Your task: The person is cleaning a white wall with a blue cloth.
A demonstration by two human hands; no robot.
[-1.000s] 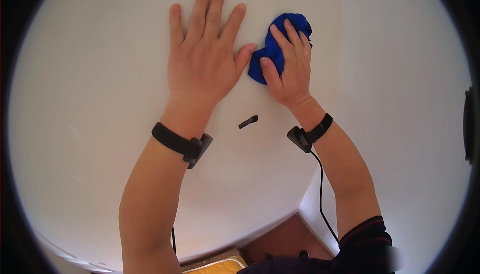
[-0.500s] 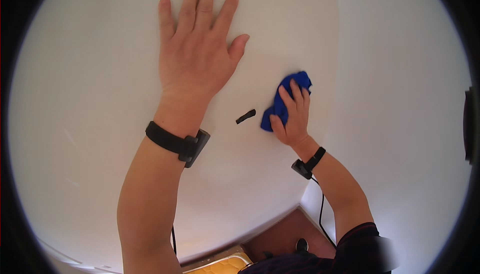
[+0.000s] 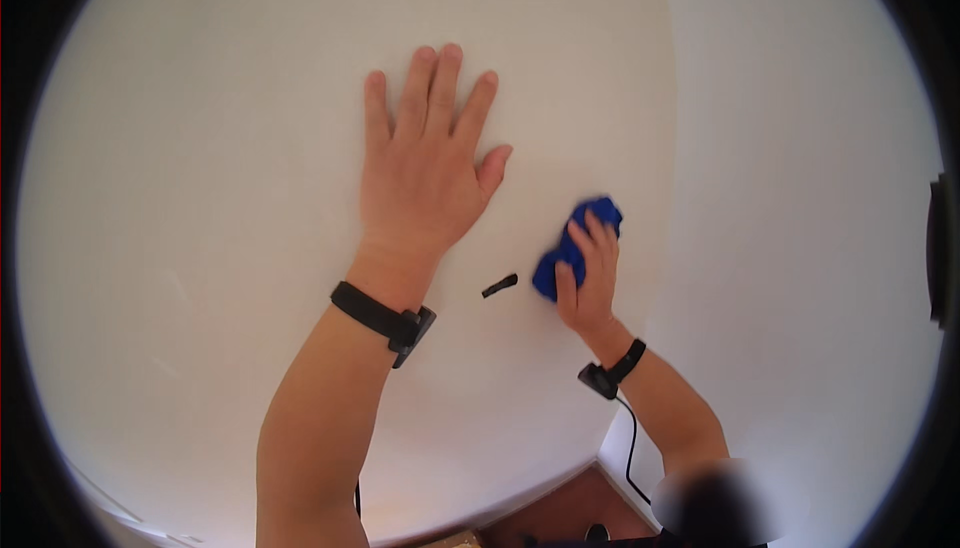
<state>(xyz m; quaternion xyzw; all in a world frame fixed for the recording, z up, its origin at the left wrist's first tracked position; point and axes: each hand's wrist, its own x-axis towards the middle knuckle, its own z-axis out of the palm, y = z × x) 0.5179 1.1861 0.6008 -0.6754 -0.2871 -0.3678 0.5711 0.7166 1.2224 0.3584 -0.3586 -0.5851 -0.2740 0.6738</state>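
My left hand (image 3: 425, 183) lies flat on a pale wall (image 3: 220, 168), its fingers stretched upward and the thumb out to the right. To its right and lower, my right hand (image 3: 597, 283) presses a crumpled blue cloth (image 3: 565, 258) against the same wall. The fingers spread over the cloth's right side, and the palm side is hidden. Between the two hands, a small dark elongated thing (image 3: 500, 285) shows on the wall; I cannot make out its kind. Each wrist wears a black strap with a small dark device.
The wall meets a second pale wall (image 3: 800, 198) in a corner just right of the cloth. A black cable (image 3: 632, 453) hangs from my right wrist. Far below are a reddish-brown floor (image 3: 560, 508) and a dark shoe tip (image 3: 597, 532). A dark object (image 3: 937, 253) stands at the right rim.
The view has tilted up, so wall, floor and hands sit lower in the picture. My left hand has slid slightly down and right along the wall. The cloth stays under my right hand.
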